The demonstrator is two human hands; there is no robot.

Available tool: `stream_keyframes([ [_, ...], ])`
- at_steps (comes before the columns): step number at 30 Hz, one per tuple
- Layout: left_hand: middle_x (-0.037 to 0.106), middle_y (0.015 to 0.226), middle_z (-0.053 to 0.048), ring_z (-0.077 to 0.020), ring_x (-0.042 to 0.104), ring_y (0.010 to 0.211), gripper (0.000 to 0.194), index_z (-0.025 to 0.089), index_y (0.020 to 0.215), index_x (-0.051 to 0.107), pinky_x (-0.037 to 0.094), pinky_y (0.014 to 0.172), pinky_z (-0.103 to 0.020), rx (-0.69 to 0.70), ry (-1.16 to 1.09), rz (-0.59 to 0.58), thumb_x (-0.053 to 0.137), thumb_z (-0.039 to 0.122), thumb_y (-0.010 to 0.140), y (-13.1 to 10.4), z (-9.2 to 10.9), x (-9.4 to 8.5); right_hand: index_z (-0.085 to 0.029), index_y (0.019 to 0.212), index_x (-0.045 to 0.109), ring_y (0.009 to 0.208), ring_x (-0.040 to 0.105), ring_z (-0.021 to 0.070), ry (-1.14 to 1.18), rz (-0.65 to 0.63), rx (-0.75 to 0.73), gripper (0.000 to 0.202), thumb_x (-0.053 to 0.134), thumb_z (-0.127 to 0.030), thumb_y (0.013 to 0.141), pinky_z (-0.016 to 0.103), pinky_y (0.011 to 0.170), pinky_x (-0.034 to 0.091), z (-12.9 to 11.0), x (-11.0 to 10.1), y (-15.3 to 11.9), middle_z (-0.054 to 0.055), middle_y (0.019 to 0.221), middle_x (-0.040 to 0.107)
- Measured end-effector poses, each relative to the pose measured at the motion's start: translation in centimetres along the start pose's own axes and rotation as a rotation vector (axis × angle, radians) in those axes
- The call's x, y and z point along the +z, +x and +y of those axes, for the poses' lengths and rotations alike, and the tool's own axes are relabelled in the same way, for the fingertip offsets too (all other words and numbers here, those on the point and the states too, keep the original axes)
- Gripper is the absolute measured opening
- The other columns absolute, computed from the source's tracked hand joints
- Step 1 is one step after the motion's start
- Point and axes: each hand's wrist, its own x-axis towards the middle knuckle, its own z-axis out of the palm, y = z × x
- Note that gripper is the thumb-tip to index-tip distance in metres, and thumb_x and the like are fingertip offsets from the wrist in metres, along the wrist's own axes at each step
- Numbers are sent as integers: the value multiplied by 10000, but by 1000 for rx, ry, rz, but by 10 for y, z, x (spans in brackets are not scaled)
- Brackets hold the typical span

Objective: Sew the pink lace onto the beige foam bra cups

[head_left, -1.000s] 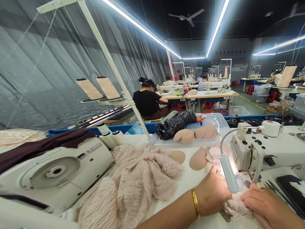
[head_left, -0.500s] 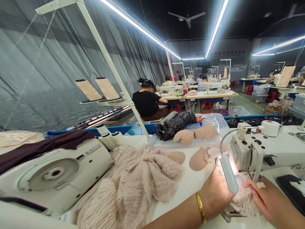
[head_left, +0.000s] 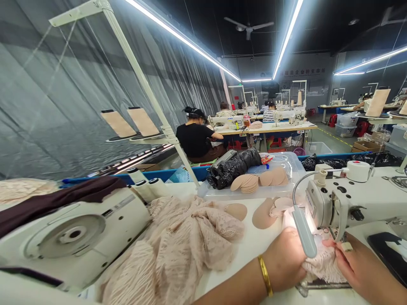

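Pale pink lace fabric [head_left: 326,264] lies under the head of the white sewing machine [head_left: 330,199], its fringed edge hanging toward me. My left hand [head_left: 286,258], with a gold bangle at the wrist, is closed on the fabric's left side. A grey gooseneck lamp [head_left: 304,231] hides part of those fingers. On the right side, my right hand [head_left: 358,258] pinches the lace between thumb and fingers near the needle area. One of its fingers wears a pale wrap. Beige oval pads [head_left: 265,214] lie on the table just beyond my left hand.
A heap of beige lace [head_left: 190,237] covers the table's middle, beside another machine [head_left: 73,233] at left. Behind stands a clear plastic bin lid [head_left: 210,190] carrying stacked pads [head_left: 248,182] and a black plastic bundle [head_left: 233,167]. A person in black [head_left: 195,137] sits farther back.
My left hand has drawn back slightly toward me and to the left, and the lace between my hands has shifted. My right hand stays nearly in place.
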Motion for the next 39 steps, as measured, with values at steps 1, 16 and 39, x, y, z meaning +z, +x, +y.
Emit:
stream_keyframes([
  [1, 684, 910, -31, -219, 643, 880, 101, 202, 794, 571, 516, 905, -404, -7, -3, -58, 655, 183, 848, -2, -2, -4, -209, 1223, 692, 970, 812, 271, -14, 22, -27, 351, 416, -136, 1018, 381, 801, 683, -1, -2, 0, 103, 1067, 822],
  [16, 684, 1024, -72, -280, 647, 893, 298, 204, 950, 633, 523, 783, -405, -58, -61, -410, 741, 423, 780, -7, 3, -31, -276, 1019, 652, 833, 708, 232, -64, -98, -156, 366, 463, 14, 902, 384, 839, 556, -16, -2, 3, 15, 1023, 744],
  [39, 775, 1050, -15, -192, 654, 896, 183, 199, 962, 620, 391, 882, -438, 57, 64, 164, 644, 59, 846, -8, -5, -1, -258, 1331, 674, 1027, 764, 313, -180, -85, -164, 548, 487, -51, 860, 464, 848, 641, -16, -5, 11, 50, 1216, 815],
])
